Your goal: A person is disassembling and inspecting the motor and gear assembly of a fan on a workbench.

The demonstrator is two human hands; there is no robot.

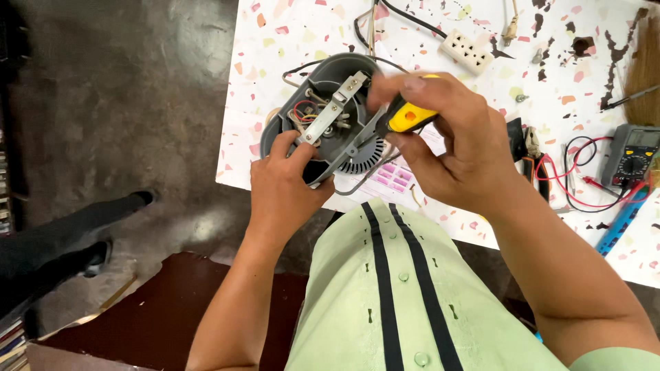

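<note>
Grey plastic, opened up: an appliance base [328,117] lies tipped at the near left edge of the speckled desk [584,55], its underside showing a metal bar, red and pale wires and a round vent grille. The left hand [285,185] grips its lower edge, fingers [300,152] curled shut over the rim, thumb pressing the inside. Just right of it, the right hand [447,148] is closed around a yellow-and-black screwdriver handle [407,117], which sits above the base's right side; the tip is hidden, so I cannot tell where it meets the housing. Past the hands, a white socket strip [467,49] lies farther back with dark cables near it. At the far right edge rest pliers [533,148], red and black leads [577,172] and a multimeter [631,154].
</note>
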